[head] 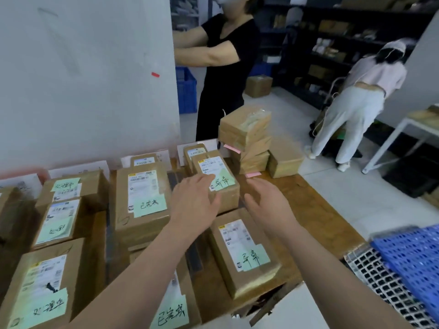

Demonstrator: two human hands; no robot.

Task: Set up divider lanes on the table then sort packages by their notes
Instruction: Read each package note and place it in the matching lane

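Observation:
Several brown cardboard packages with white shipping labels and green handwritten notes lie in rows on the wooden table (308,200). Dark divider strips (193,255) run between the rows. My left hand (194,198) is spread, palm down, against the near left corner of one green-noted package (218,179) in the right row. My right hand (266,203) hovers open just right of that package, holding nothing. Another green-noted package (242,252) lies nearer to me in the same row. A stack of packages with pink notes (247,138) stands at the table's far right.
White label cards (78,168) lean against the white wall behind the rows. A blue perforated crate (413,262) sits at my right. A person in black stands behind the table; another in white bends by dark shelving. A white table (408,129) stands at far right.

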